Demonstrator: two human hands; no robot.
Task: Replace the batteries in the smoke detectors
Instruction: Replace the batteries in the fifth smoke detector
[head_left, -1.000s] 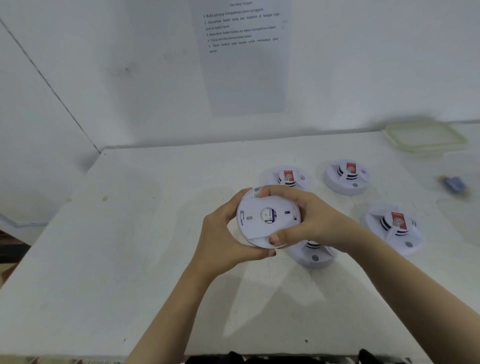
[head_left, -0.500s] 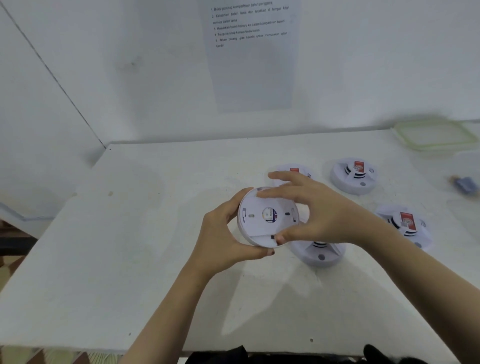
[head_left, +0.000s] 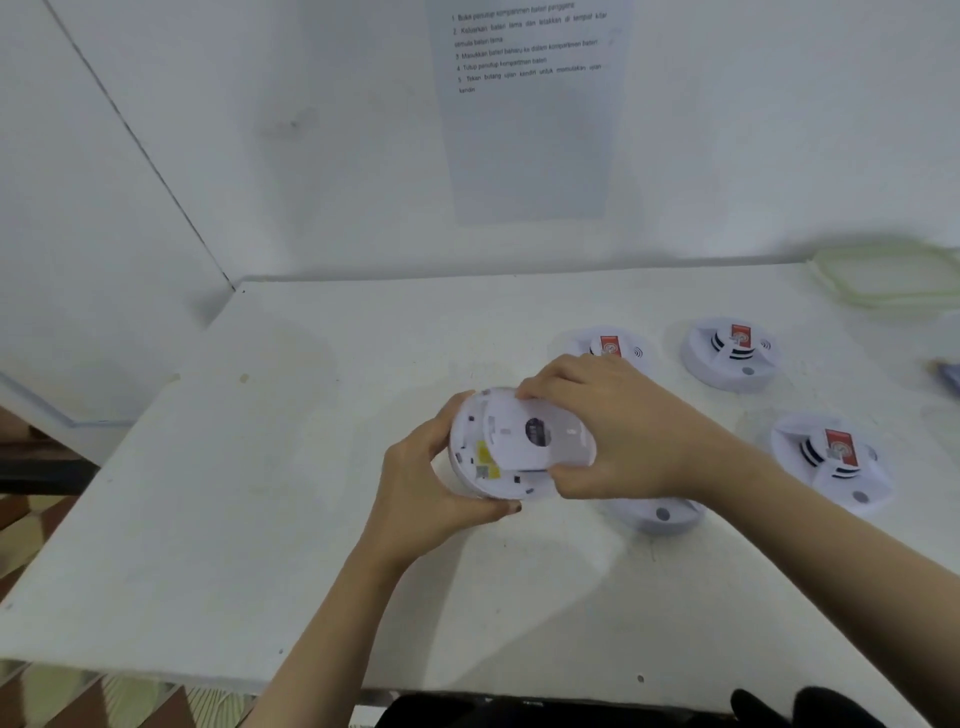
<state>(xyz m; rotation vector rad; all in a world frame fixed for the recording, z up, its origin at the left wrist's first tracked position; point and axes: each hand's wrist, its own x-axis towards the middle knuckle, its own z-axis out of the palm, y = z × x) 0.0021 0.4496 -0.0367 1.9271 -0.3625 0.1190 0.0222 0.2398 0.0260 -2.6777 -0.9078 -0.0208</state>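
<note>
The white bench (head_left: 249, 519) lies open and bare to the left of the held detector (head_left: 480, 467), out to its left edge and its near edge. Behind the detector the wall closes off the far edge. To its right the room is tighter. A second detector (head_left: 613, 347) sits just behind the right hand (head_left: 628, 436) and a third detector (head_left: 662, 514) lies half hidden under that wrist. A fourth detector (head_left: 730, 356) and a fifth detector (head_left: 831, 462) sit farther right.

The bench top is matte and faintly speckled. The detectors are smooth round discs of white plastic, and the resting ones show slotted raised centres with red labels.

The held detector hangs over the bench with its underside tilted up. The left hand (head_left: 421, 488) curls its fingers round the base's left and lower rim. The right hand's fingers pinch the round back plate (head_left: 524, 441) by its upper and lower edges. The plate has a dark hole at its centre. It sits shifted right, off the base, so a yellow sticker shows.
</note>
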